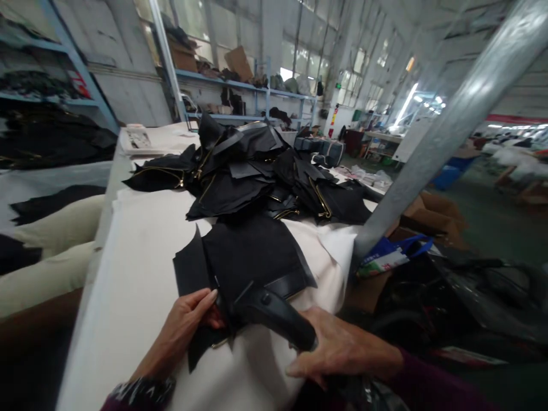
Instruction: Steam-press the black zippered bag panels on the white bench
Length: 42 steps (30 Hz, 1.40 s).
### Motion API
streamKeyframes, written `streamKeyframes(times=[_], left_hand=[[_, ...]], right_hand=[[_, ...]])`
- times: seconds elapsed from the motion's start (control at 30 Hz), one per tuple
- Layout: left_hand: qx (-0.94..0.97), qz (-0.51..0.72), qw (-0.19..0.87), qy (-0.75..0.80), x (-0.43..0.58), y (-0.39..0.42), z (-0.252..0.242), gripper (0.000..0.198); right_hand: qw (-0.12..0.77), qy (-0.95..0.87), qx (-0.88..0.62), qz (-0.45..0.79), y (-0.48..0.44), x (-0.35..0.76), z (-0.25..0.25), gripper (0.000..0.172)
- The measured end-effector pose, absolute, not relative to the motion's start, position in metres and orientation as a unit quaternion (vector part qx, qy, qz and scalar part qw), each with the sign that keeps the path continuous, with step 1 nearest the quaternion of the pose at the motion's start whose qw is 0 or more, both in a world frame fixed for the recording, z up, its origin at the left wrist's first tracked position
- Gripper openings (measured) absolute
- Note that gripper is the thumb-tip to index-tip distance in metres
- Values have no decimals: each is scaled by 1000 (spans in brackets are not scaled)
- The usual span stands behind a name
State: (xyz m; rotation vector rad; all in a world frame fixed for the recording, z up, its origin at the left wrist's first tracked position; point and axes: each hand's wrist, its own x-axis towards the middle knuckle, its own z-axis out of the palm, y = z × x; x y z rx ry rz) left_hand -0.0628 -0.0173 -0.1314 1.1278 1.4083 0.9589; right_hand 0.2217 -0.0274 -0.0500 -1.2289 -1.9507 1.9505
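Standing beside a cardboard box [432,214] holding a blue-handled bag [385,257], a white-covered table [128,297] is carrying black zippered panels [240,182] and a handheld scanner [274,317] pointing up-left, left fingers [201,305] pinching a panel, right fingers [329,348] spreading against its grip.

Daylight pours through the far windows [353,80] and glares off the white cloth [132,297], while the black leather pieces [240,182] sink into shadow with little detail. The wide lens bends the steel pole [466,125] and blue shelving [240,85] near the edges, and the lower corners fall dim and soft.
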Motion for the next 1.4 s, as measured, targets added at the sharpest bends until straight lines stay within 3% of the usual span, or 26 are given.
streamKeyframes(times=[0.07,0.17,0.23,0.37,0.5,0.9,1.13,1.4], left_hand=[[498,372,474,624,-60,-16,-127,38],[600,353,254,671,-40,-14,-116,31],[698,350,128,612,-15,-11,-110,27],[864,282,66,413,41,2,-117,23],[888,285,-17,360,60,13,-146,29],[878,331,5,347,52,17,-162,32],[874,331,17,357,52,18,-166,32],[883,306,54,351,54,17,-145,23]], right_hand=[[84,-642,-429,630,-35,246,-51,21],[106,-636,-479,596,-47,288,-54,17],[116,-623,-515,577,-50,312,-55,18],[119,-605,-538,575,-46,339,-53,23],[120,-622,-519,574,-35,339,-53,31],[86,-614,-489,613,10,308,-58,33],[130,-623,-502,586,22,302,-60,30],[94,-639,-540,540,-1,317,-59,48]])
